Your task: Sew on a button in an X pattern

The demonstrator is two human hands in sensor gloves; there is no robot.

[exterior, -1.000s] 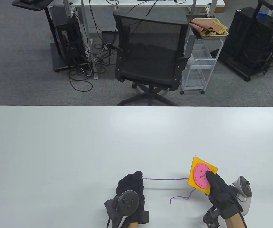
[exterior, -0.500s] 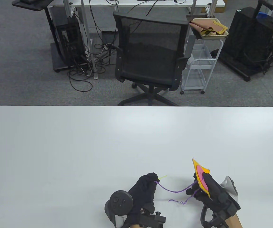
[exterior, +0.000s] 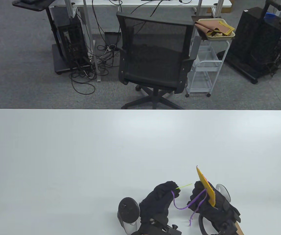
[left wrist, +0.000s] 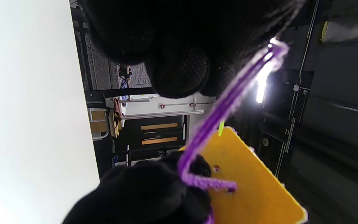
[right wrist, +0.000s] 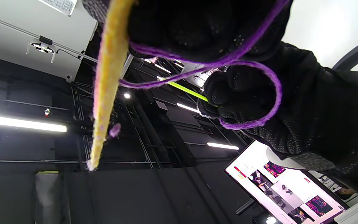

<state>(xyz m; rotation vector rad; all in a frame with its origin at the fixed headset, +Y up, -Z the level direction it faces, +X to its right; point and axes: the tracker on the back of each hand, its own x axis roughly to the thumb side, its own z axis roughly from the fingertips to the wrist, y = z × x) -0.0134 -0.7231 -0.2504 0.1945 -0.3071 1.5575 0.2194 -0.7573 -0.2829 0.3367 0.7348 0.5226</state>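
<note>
The light, floppy felt square (exterior: 205, 187) is pinched upright by the right hand (exterior: 212, 208) at the counter's (exterior: 81, 151) near edge. The thin needle (exterior: 184, 186), trailing soft thread (exterior: 179, 205), is pinched by the left hand (exterior: 161, 202); a hold near its blunt end is judged best.

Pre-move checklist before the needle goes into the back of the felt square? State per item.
1. Left hand pinches the needle: ok.
2. Right hand grips the felt square, held off the table and edge-on to the table view: ok.
3. Needle tip aimed at the square's back face: ok; tip sits near the square's upper edge in the left wrist view.
4. Tip lined up with a hole: cannot tell.
5. Thread slack between hands: ok, but it loops over the right hand's fingers; snag risk.
6. Which holes are already stitched: cannot tell, button face hidden.
</note>
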